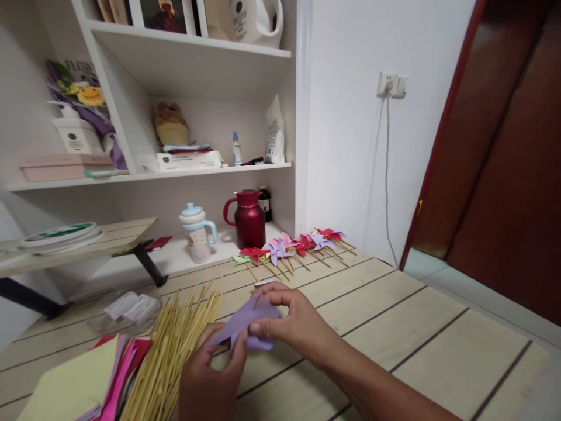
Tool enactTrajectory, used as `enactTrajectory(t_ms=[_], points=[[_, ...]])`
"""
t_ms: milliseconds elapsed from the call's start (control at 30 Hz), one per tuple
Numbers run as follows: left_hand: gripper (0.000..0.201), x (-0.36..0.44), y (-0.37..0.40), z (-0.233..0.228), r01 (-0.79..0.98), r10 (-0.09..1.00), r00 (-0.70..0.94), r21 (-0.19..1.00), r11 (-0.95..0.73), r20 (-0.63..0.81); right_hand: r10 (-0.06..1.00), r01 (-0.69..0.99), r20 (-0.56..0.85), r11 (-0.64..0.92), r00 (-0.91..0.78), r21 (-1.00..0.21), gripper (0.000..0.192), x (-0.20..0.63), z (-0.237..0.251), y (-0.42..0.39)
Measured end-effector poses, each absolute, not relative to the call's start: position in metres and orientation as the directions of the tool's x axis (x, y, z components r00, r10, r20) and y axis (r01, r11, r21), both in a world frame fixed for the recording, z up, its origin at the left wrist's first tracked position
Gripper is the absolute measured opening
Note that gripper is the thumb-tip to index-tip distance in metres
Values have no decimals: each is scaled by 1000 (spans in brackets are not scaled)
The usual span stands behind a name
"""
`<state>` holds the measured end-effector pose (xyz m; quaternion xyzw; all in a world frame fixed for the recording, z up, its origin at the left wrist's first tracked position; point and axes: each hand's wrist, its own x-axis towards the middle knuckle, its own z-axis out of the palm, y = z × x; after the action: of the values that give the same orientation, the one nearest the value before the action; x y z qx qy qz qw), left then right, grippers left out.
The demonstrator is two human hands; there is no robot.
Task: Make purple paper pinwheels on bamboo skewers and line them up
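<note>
The left hand (214, 365) and right hand (294, 318) are pinching purple paper (243, 316); uneven pulling would be risking tears.

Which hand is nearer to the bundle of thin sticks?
Left. The left hand is close beside the bundle of thin sticks; the right hand is farther off, across the purple paper.

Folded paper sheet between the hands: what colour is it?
The folded paper sheet is light purple, seen in the head view.
</note>
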<state>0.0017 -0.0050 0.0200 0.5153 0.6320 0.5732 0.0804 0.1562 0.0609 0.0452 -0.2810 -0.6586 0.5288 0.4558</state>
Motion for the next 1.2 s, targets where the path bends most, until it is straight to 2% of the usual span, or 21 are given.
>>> enactTrajectory(t_ms=[133, 467, 700, 833, 933, 1033, 1100, 1200], points=[[11, 5, -6, 27, 542, 724, -492, 821, -181, 484, 856, -93, 298, 286, -424, -954, 14, 155, 44, 61], [17, 7, -8, 25, 494, 756, -496, 855, -158, 426, 843, -86, 322, 317, -431, -945, 9, 156, 38, 64], [19, 10, -10, 31, 529, 743, -507, 838, -133, 438, 864, -48, 243, 247, -441, -968, 14, 155, 38, 62], [19, 11, -10, 31, 524, 749, -490, 837, -157, 447, 837, -80, 308, 306, -452, -949, 9, 155, 35, 63], [20, 10, -10, 29, 503, 781, -482, 855, -125, 398, 828, -113, 323, 306, -459, -945, 8, 156, 34, 62], [24, 7, -9, 24, 464, 805, -506, 884, -50, 311, 851, -139, 276, 239, -446, -961, 8, 155, 35, 60], [33, 4, -9, 20, 411, 806, -529, 911, -32, 267, 876, -183, 188, 117, -444, -976, 13, 153, 35, 58], [52, 6, -9, 20, 244, 806, -550, 965, -95, 219, 902, -284, 38, -95, -430, -954, 22, 147, 34, 56]])
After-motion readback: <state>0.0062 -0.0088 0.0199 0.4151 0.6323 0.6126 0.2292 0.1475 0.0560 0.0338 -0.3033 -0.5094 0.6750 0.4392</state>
